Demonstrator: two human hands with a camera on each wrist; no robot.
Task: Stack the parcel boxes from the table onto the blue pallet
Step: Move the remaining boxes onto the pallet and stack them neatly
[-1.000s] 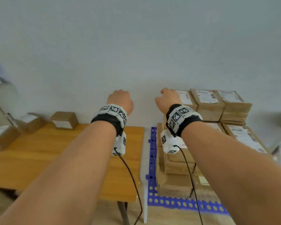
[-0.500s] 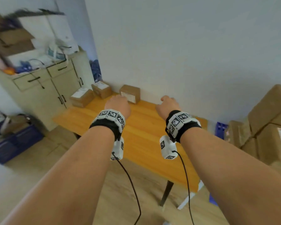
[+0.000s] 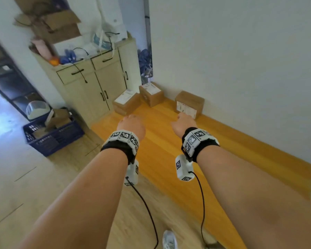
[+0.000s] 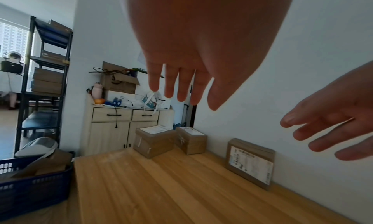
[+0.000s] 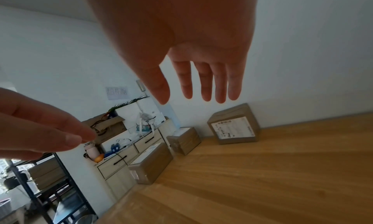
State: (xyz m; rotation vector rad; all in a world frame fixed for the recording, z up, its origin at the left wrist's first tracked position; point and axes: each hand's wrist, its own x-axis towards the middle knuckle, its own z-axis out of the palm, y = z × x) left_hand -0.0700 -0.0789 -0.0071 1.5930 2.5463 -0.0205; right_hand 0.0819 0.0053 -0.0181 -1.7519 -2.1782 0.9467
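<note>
Three brown parcel boxes stand on the wooden table (image 3: 162, 159) near its far end. One box (image 3: 189, 104) (image 4: 250, 163) (image 5: 234, 124) stands by the wall, its white label facing me. Another box (image 3: 151, 94) (image 4: 191, 139) (image 5: 184, 139) is in the far corner, and the third box (image 3: 127, 103) (image 4: 154, 142) (image 5: 150, 163) sits at the table's left edge. My left hand (image 3: 131, 125) (image 4: 181, 87) and right hand (image 3: 182, 122) (image 5: 201, 90) hover over the table with straight fingers, holding nothing. The right hand is just short of the wall-side box. The blue pallet is out of view.
A beige cabinet (image 3: 97, 83) with clutter on top stands past the table's far end. On the floor to the left sits a blue crate (image 3: 50, 135) with cardboard in it. A dark metal shelf rack (image 4: 44, 84) stands further left. The white wall (image 3: 241, 60) runs along the table's right side.
My view has swung left from the pallet and its stacked boxes to the table. Both empty hands have moved forward over the table toward the three boxes.
</note>
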